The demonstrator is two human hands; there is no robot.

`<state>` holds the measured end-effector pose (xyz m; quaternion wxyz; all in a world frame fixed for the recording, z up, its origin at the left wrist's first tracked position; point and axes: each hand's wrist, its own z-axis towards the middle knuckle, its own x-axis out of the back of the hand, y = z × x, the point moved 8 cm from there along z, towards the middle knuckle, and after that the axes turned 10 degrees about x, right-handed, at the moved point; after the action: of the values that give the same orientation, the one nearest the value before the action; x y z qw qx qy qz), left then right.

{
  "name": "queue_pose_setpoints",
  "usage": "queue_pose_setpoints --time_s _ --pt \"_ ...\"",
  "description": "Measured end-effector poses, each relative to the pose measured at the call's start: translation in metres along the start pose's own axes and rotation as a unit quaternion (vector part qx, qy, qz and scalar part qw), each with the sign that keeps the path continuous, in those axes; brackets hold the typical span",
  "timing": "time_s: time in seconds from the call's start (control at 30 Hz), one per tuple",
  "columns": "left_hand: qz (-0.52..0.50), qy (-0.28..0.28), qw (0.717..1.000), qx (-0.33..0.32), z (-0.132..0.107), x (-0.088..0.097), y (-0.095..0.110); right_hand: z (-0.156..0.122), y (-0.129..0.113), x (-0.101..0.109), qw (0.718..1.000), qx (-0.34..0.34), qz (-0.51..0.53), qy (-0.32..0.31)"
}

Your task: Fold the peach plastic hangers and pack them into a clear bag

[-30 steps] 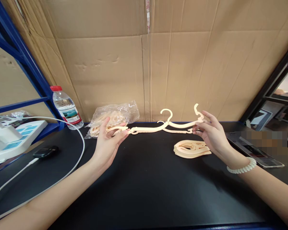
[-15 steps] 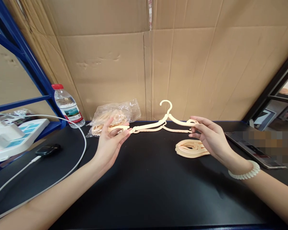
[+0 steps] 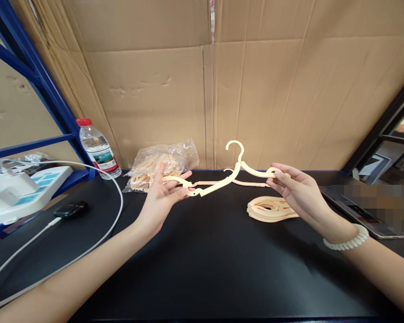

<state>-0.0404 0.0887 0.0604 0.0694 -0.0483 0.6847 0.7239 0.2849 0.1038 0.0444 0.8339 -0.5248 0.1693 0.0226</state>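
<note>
A cream plastic folding hanger (image 3: pixel 221 182) with its hook up is held between my two hands above the black table. My left hand (image 3: pixel 156 202) is closed on its left end, where the jointed end piece bends upward between the fingers. My right hand (image 3: pixel 298 190) pinches the looped right end between thumb and fingers. Behind it another cream hanger (image 3: pixel 251 183) lies on the table, partly hidden by the held one. Below my right hand rests a stack of folded cream hangers (image 3: pixel 283 207), its right end covered by the hand.
A clear plastic bag (image 3: pixel 183 154) with cream pieces lies behind my left hand. Farther left are a water bottle (image 3: pixel 99 150), a power strip (image 3: pixel 37 193), a black device (image 3: pixel 70 208) and a white cable (image 3: pixel 121 202). A flat dark device (image 3: pixel 353 211) lies right. Cardboard (image 3: pixel 272 98) stands behind.
The held hanger's left arm has swung down, and its left end piece now bends at the joint. It has separated in view from the hanger lying behind. Both hands keep their hold.
</note>
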Motion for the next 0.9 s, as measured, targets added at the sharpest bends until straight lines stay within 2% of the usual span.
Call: queue_pose_setpoints --time_s 0.13,0.37,0.57,0.73,0.9 --pt "-0.007 0.015 1.000 0.001 0.000 0.002 0.000 -0.001 0.000 0.000 1.000 0.001 0.012 0.007" --pt "-0.032 0.047 0.998 -0.035 -0.001 0.009 0.005 -0.003 0.002 -0.003 1.000 -0.003 0.022 0.009" --pt "-0.057 0.060 0.996 -0.037 0.002 0.015 0.006 -0.009 0.009 -0.010 0.999 -0.026 0.014 -0.017" --pt "0.026 0.020 0.999 -0.016 -0.002 0.000 0.000 -0.022 0.010 -0.023 0.998 -0.034 0.023 -0.041" --pt "0.078 -0.019 0.997 -0.006 -0.011 -0.017 -0.009 -0.032 0.004 -0.029 1.000 -0.015 0.004 -0.026"
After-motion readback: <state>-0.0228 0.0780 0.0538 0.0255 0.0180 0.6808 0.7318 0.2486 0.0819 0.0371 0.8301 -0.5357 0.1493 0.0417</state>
